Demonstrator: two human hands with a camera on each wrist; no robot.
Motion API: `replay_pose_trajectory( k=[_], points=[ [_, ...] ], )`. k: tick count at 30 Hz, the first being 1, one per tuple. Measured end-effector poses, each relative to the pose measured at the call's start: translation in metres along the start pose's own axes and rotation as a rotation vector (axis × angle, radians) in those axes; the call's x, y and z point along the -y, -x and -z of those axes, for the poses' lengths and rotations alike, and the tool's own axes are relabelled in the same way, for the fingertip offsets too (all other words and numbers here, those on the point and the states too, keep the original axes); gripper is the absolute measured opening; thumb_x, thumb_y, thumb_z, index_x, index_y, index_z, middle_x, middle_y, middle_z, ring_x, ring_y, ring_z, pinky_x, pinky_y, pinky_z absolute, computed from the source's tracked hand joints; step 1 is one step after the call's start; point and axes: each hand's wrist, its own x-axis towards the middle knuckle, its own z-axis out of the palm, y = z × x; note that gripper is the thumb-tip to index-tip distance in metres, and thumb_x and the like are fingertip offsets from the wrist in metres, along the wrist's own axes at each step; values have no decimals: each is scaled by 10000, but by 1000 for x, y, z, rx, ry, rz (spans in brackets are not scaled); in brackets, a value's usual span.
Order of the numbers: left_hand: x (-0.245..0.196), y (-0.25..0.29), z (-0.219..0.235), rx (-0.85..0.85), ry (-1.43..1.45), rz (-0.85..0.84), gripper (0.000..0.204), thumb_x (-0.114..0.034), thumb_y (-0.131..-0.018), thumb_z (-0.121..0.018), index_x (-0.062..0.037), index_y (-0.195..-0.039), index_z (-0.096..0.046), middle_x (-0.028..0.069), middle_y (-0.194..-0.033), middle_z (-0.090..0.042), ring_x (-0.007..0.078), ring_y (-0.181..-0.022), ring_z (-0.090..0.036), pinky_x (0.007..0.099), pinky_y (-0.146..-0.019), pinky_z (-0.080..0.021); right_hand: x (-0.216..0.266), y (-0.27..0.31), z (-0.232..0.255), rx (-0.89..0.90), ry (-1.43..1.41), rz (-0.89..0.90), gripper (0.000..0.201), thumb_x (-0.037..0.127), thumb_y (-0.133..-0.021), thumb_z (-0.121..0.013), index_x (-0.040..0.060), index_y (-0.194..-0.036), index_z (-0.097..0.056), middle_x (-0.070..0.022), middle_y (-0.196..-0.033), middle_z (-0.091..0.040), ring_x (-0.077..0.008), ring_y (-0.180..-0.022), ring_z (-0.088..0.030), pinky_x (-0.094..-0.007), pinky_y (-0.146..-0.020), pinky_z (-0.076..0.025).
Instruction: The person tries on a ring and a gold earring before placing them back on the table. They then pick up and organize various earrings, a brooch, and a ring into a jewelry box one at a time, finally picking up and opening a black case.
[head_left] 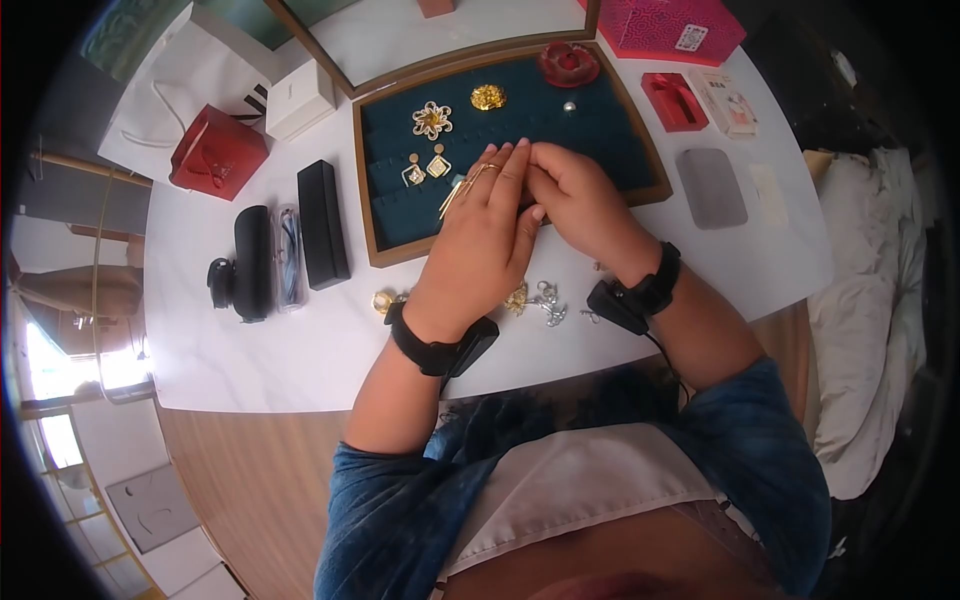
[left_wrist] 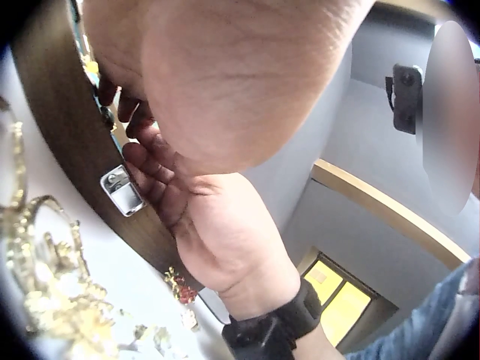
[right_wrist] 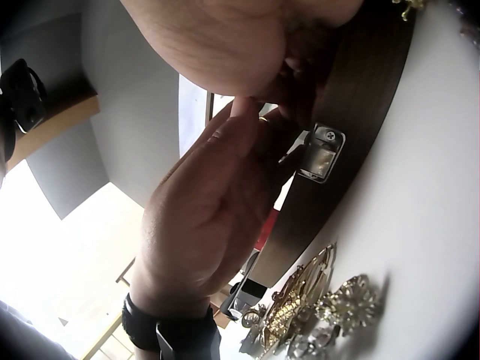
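Note:
Both hands meet over the dark green lining of an open wooden jewelry case (head_left: 367, 215). In the head view my left hand (head_left: 480, 235) reaches in palm down, its fingers fairly straight and touching the right hand's fingertips. My right hand (head_left: 585, 200) comes from the other side with bent fingers. What lies between the fingertips is hidden, so I cannot tell what they hold. Slim gold bars (head_left: 448, 203) show beside the left fingers. Nearby on the lining sit a pair of square drop earrings (head_left: 439, 166), a flower brooch (head_left: 432, 120) and a round gold ornament (head_left: 488, 97).
Loose gold jewelry (head_left: 515, 298) and a silver branching piece (head_left: 547, 303) lie before the case, below the wrists. Left stand a black long box (head_left: 321, 225), a glasses case (head_left: 252, 262) and a red bag (head_left: 219, 153). Right are a red box (head_left: 674, 102) and a grey case (head_left: 711, 188).

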Motion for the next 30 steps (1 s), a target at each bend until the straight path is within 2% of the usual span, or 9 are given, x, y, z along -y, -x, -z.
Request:
replay_pose_trajectory(
  k=[30],
  points=[
    [-1,0,0,5,-3,5,591,-162,-1074,-592,19,-1607,-411,294,-1529,-542,457,-1495,-463,498,-1231,-366,-3,0,-1,-15,8,13,136,105,-1055,-570,-13,-1052,-637,-171,-869,-685,-297,-746,-668,-392,-689,-524]
  ],
)
